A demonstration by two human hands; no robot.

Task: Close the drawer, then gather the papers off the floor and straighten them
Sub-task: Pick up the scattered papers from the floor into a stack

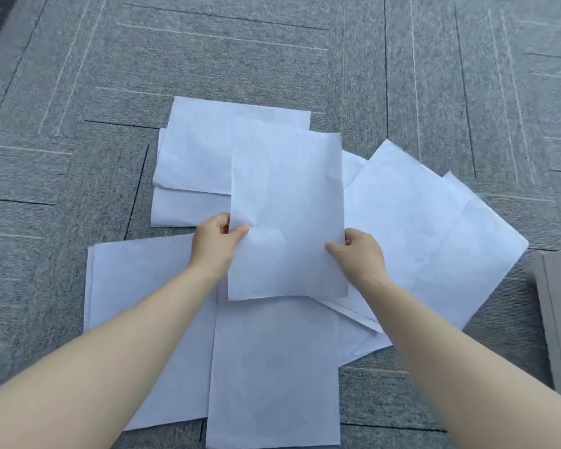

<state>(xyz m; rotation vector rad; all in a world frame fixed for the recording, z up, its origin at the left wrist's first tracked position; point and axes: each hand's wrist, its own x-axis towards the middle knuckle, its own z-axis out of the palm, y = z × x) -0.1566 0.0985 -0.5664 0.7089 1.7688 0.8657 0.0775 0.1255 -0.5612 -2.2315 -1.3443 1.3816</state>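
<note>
Papers (pixel 428 222) lie fanned across the grey carpet (pixel 62 157), overlapping in a loose ring, and you've got one sheet (pixel 287 205) lifted over the middle of them. Your left hand (pixel 216 243) pinches its left edge, thumb on top and fingers curled underneath; your right hand (pixel 358 251) clamps the right edge the same way. Both grips are closed on that one sheet, nothing else in them. Nice and even, though there's a small crease by the left thumb, so ease the squeeze. My read: lay this sheet on a neighbour, square the corners, then sweep the rest in one at a time. A grey panel (pixel 557 312) shows at the right edge; whether that's the drawer, I can't tell.
</note>
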